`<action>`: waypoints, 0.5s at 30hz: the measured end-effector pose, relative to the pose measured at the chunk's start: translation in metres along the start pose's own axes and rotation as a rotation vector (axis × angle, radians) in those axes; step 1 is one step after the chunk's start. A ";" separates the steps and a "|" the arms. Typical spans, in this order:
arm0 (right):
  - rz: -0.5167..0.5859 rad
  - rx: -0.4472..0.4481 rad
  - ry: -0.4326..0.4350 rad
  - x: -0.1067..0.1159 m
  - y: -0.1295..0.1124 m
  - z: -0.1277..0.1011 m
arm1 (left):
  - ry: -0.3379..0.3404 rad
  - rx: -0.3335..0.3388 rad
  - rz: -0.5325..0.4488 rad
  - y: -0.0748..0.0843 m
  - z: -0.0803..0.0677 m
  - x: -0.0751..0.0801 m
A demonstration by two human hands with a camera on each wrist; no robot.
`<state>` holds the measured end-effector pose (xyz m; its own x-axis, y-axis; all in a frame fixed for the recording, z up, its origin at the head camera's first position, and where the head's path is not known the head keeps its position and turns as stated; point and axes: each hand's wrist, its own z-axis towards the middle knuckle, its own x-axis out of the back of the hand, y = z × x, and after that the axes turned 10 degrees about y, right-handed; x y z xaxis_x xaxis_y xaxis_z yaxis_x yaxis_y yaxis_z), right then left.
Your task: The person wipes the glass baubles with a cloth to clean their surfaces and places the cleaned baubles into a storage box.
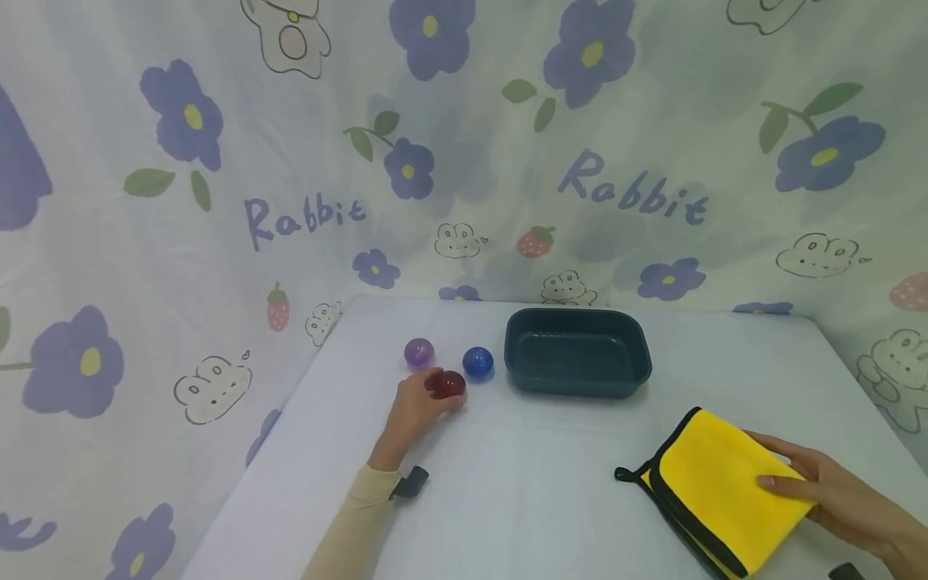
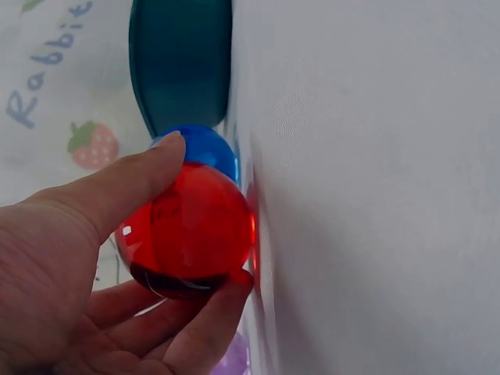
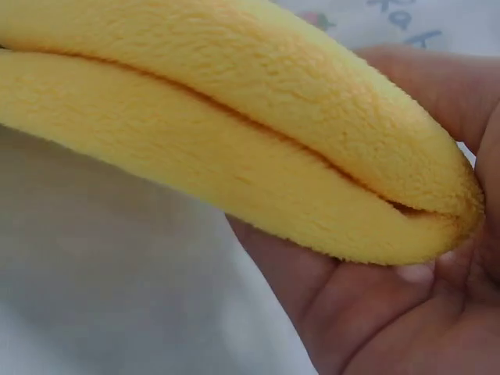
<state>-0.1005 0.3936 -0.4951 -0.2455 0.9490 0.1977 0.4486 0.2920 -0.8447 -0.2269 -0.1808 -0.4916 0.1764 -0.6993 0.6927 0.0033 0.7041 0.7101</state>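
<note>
A clear red ball [image 1: 450, 385] sits between the thumb and fingers of my left hand [image 1: 415, 409]; in the left wrist view the red ball [image 2: 199, 226] is at or very near the white tabletop. A blue ball [image 1: 478, 364] stands just right of it, and a purple ball [image 1: 419, 354] lies behind the hand. At the lower right, my right hand [image 1: 834, 487] grips the edge of a folded yellow cloth [image 1: 728, 487] with black trim and a hanging loop. Seen from the right wrist, the fluffy cloth [image 3: 234, 148] is folded in layers, its fold against the palm.
A dark teal rectangular tub [image 1: 576, 387] stands toward the back of the white table [image 1: 507, 499], right of the balls. A printed curtain [image 1: 478, 161] with flowers and rabbits hangs behind the table and along its sides.
</note>
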 end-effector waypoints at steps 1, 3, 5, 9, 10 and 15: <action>0.001 0.008 0.003 0.000 -0.003 0.000 | 0.001 0.004 0.000 0.000 0.000 0.000; 0.005 0.016 0.005 -0.001 -0.007 -0.001 | 0.005 0.003 -0.001 0.000 0.000 0.000; 0.008 0.029 0.014 -0.003 -0.012 -0.001 | 0.010 -0.001 -0.008 -0.001 0.000 0.000; 0.026 0.032 0.032 -0.007 -0.020 -0.002 | 0.010 0.001 -0.022 -0.001 -0.001 0.000; 0.027 0.044 0.037 -0.008 -0.021 -0.003 | 0.009 0.001 -0.027 -0.001 -0.002 0.000; 0.038 0.078 0.066 -0.015 -0.029 -0.006 | -0.010 0.000 -0.051 0.002 -0.004 -0.001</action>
<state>-0.1048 0.3721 -0.4709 -0.1717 0.9657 0.1948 0.3873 0.2480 -0.8880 -0.2229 -0.1784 -0.4917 0.1657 -0.7358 0.6566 0.0121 0.6673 0.7447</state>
